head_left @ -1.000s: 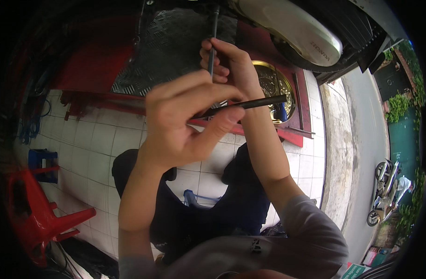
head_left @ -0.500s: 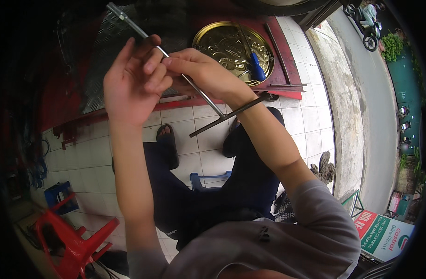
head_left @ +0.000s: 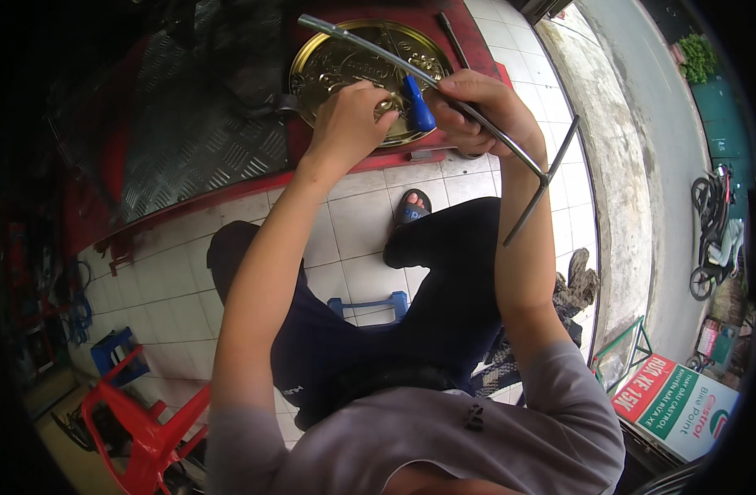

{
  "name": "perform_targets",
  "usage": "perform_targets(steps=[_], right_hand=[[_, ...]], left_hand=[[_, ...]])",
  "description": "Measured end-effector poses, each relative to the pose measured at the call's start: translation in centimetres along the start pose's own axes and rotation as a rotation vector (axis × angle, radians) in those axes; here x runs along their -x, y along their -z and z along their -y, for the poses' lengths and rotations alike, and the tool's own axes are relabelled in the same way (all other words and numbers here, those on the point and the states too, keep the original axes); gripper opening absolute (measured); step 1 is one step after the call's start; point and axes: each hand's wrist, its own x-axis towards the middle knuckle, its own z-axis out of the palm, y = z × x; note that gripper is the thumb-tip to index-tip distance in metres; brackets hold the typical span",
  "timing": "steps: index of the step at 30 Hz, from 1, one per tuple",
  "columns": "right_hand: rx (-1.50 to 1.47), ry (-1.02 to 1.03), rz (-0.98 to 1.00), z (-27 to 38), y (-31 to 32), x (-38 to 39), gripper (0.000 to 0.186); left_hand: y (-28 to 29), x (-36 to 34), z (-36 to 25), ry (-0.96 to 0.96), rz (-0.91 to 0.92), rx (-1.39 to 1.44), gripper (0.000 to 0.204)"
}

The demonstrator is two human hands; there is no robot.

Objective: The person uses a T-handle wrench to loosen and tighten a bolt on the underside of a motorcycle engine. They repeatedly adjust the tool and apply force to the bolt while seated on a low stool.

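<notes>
Lettered signboard (head_left: 679, 406) — red, green and white, lettered sandal (head_left: 413, 212), shirt print (head_left: 473, 417), gold tray (head_left: 333, 64) — embossed, perhaps lettered

I note a grey shirt (head_left: 510, 445) with short sleeves (head_left: 569, 384) and a small dark print (head_left: 473, 417) on its front. Trousers (head_left: 345, 342) are dark navy, pale marking at left. One black open-toed sandal (head_left: 413, 213) shows. Left hand (head_left: 349, 125) and right hand (head_left: 495, 111) are bare.

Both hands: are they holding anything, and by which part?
The right hand holds a T-handle wrench by its shaft, nearer the crossbar; whether the left hand holds anything cannot be told.
</notes>
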Motion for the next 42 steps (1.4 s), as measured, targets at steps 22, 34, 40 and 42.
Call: perform_targets(steps=[22,34,40,42], right_hand=[[0.161,0.086,-0.115,-0.5,0.5,1.1,0.059],[0.192,0.0,-0.077,-0.9,-2.8,-0.6,0.058],[0.257,0.049,-0.078,-1.6,-6.1,-5.2,0.058],[0.224,0.09,-0.041,-2.5,-6.6,-6.7,0.057]], left_hand=[[9.1,-0.9,4.0,0.141,-0.156,1.033,0.018],[12.0,1.5,5.7,0.111,-0.056,0.997,0.029],[12.2,2.3,8.4,0.345,-0.349,1.384,0.035],[12.4,2.3,9.2,0.371,-0.466,1.357,0.03]])
